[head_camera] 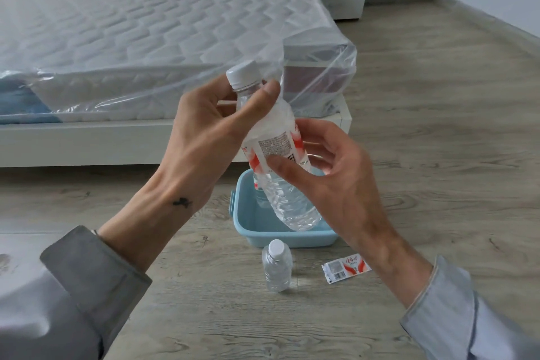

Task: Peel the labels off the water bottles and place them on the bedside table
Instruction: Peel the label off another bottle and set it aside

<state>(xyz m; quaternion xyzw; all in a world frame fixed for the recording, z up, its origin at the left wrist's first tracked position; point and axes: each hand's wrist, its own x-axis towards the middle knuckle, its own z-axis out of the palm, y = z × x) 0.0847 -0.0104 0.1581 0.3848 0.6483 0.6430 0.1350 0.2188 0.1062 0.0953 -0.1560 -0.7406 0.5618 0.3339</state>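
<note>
Left hand point(201, 128): clamped round bottle point(277, 152) neck, mid-air over blue tub point(248, 222).
Right hand point(336, 175): thumb pinching label point(274, 146) edge.
Tip: pull slow, along seam.
Floor, near: bare bottle point(277, 269), peeled label point(347, 267).

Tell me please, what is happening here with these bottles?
A person is peeling a label. The left hand grips the clear plastic water bottle near its white cap, and the right hand picks at its red-and-white label. Below, a light blue plastic tub stands on the wooden floor. A bare small bottle and a peeled label lie beside it.
</note>
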